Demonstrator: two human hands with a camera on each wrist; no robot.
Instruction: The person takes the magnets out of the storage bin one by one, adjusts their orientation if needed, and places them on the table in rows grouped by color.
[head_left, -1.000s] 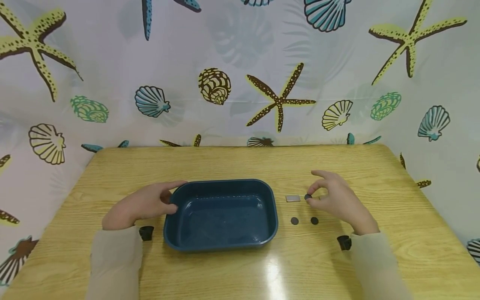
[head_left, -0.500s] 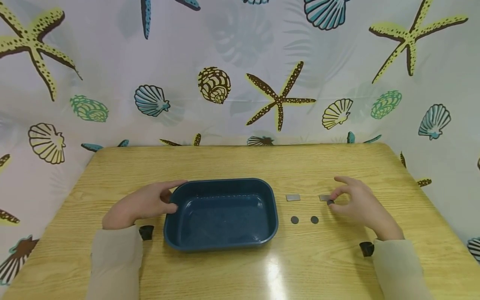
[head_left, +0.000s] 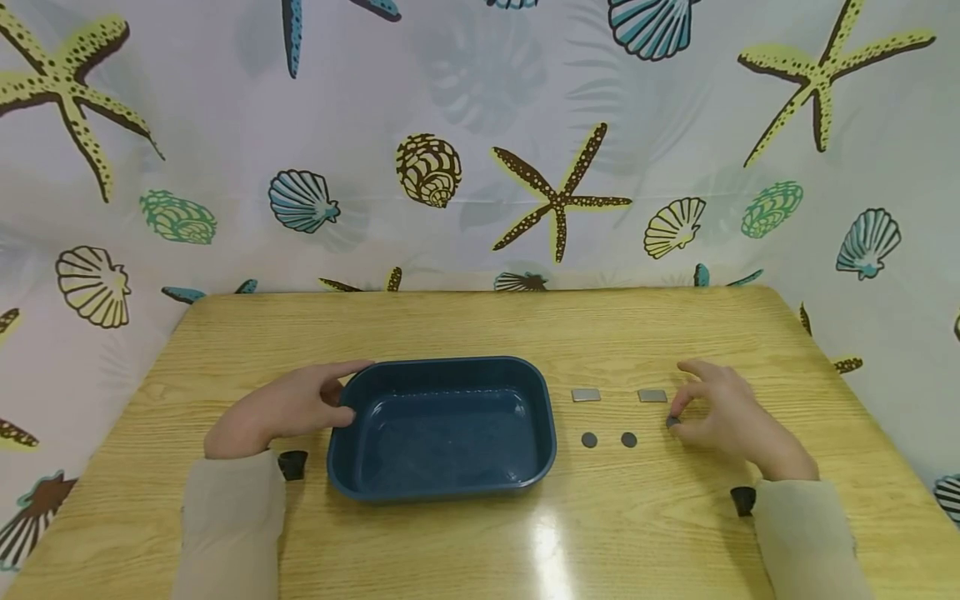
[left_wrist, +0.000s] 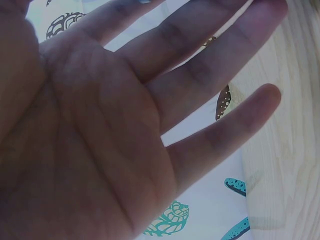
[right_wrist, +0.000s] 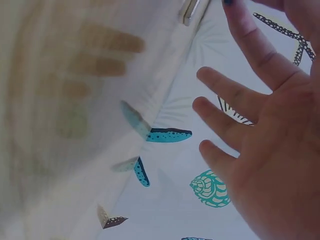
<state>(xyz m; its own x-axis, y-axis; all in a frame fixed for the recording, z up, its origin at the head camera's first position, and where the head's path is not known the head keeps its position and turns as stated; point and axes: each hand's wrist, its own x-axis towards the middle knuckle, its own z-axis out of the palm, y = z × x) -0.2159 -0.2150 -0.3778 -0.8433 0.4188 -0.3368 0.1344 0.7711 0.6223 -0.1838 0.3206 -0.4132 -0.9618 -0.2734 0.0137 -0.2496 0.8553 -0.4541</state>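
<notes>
My left hand [head_left: 288,412] holds the left end of a dark blue rectangular basin [head_left: 442,493], thumb over the rim and another finger at the far corner. In the left wrist view its other fingers stretch out spread apart. To the basin's right, my right hand [head_left: 723,417] pinches a small dark disc [head_left: 672,422] between thumb and index finger, low over the table or touching it; I cannot tell which. Its other fingers are raised and spread in the right wrist view. Two similar discs, one [head_left: 589,440] and another [head_left: 628,440], lie left of it. Behind are two flat silvery rectangles, one [head_left: 586,395] and another [head_left: 652,396].
Everything stands on a light wooden table [head_left: 465,550] with rounded far corners. A white curtain [head_left: 360,108] printed with shells and starfish surrounds its back and sides. Dark wrist-camera mounts sit beside each sleeve.
My right hand has carried the pinched disc to the right, then a little nearer to me, uncovering the right-hand rectangle. The left hand and basin have stayed put.
</notes>
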